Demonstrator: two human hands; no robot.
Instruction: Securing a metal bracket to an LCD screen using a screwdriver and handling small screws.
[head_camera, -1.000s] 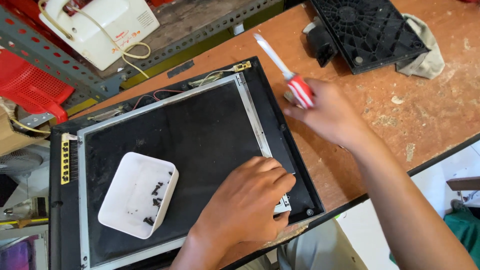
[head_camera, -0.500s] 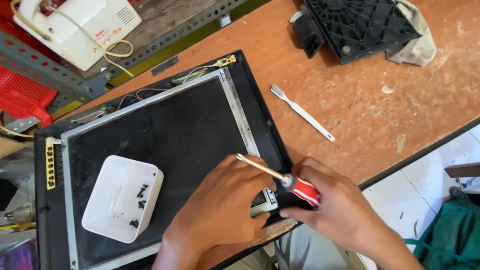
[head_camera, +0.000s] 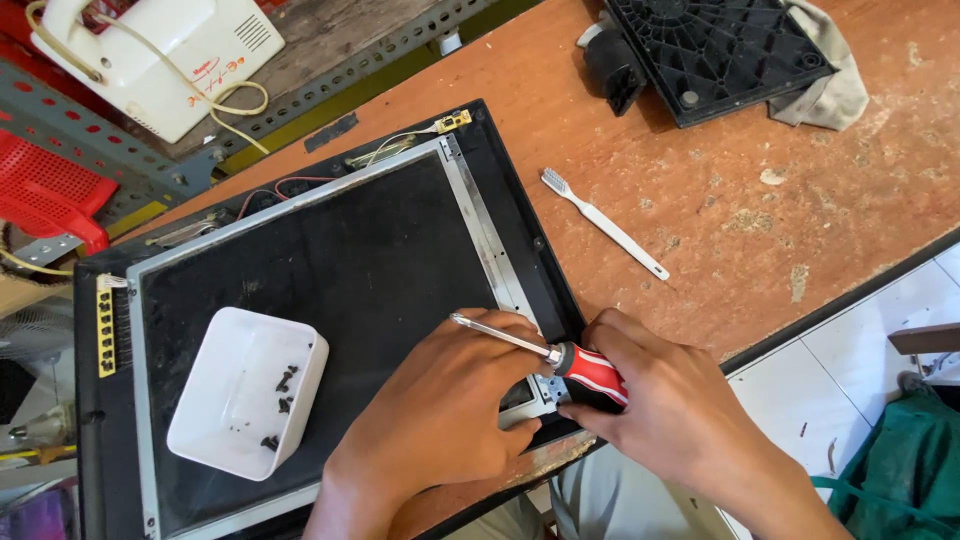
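A dark flat screen panel (head_camera: 340, 270) with a metal frame lies in a black housing on the brown wooden bench. My left hand (head_camera: 440, 410) rests palm down on the panel's near right corner. My right hand (head_camera: 680, 410) grips a screwdriver (head_camera: 560, 358) with a red and black handle, its metal shaft lying across my left hand's fingers and pointing left. Both hands meet at the panel's lower right corner bracket. A white tray (head_camera: 250, 390) holding several small dark screws sits on the panel's left part.
A white toothbrush (head_camera: 605, 224) lies on the bench right of the panel. A black ribbed plastic stand (head_camera: 720, 50) and a grey cloth (head_camera: 825, 85) are at the back right. A white appliance with a cord (head_camera: 160, 50) and a red plastic part (head_camera: 50, 195) sit at the back left.
My right hand came down from the bench's back right to the panel's near right corner with the screwdriver. The toothbrush now lies uncovered on the bench. My left hand stayed on the panel.
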